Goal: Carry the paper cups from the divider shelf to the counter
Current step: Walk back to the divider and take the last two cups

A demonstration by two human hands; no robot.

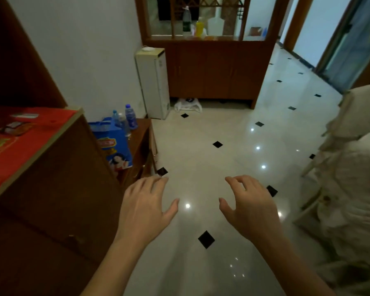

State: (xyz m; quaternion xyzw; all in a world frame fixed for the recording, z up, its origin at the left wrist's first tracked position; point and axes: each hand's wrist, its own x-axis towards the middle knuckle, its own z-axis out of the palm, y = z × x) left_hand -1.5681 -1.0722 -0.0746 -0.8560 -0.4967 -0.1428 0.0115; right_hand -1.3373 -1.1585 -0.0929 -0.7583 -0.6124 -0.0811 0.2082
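The wooden divider shelf [218, 69] stands across the room at the far end, with a clear bottle [186, 20], a yellow bottle [199, 28] and a white jug on its ledge. I cannot make out paper cups on it from here. My left hand [145, 208] and my right hand [249, 208] are held out low over the tiled floor, palms down, fingers spread and slightly curled, holding nothing. A counter with a red cloth [19, 146] is close on my left.
A white cabinet [154, 82] stands left of the divider, a white plastic bag [188, 104] on the floor below it. A low wooden table [141, 142] holds a blue bag [113, 144] and water bottles. A covered chair [350, 167] is at right.
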